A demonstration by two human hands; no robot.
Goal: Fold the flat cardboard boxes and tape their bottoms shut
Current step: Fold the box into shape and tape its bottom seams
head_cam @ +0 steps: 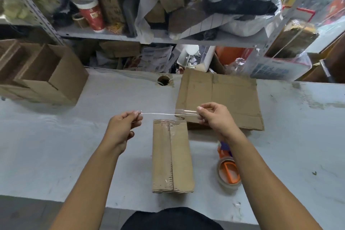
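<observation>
The small folded brown cardboard box (171, 157) lies in the middle of the pale grey desk (56, 145) in front of me, its closed flaps facing up with some clear tape on the seam. Above its far end I hold a strip of clear sticky tape (168, 114) stretched between my left hand (124, 129) and my right hand (214, 115), the fingers of each hand pinched on one end. A flat brown cardboard sheet (224, 97) lies behind the box, an orange tape dispenser with a clear roll (228, 172) lies beside it on the right under my forearm, and some open brown boxes (43, 74) stand far left.
</observation>
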